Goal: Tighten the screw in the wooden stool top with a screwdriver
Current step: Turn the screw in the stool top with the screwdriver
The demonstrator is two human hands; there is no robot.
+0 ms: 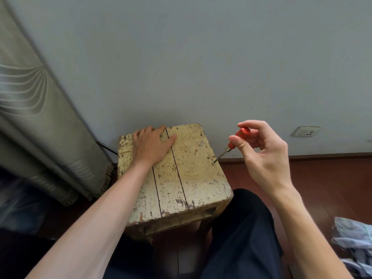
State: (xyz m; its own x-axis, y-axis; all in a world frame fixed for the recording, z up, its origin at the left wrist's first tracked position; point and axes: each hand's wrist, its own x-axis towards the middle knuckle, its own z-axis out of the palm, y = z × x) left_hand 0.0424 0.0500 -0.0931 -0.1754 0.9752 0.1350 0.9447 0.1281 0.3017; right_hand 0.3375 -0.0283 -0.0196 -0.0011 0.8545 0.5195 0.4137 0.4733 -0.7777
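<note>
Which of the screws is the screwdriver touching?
The middle screw on the right side of the stool top: the screwdriver tip sits on it. The farther screw and the nearer screw stand untouched.

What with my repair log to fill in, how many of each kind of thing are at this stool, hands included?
Red screwdriver: 1
Wooden stool: 1
Metal screws in its top: 3 (the nearest is tiny, likely a screw head)
Hands: 2, left hand and right hand
Total: 7
</note>
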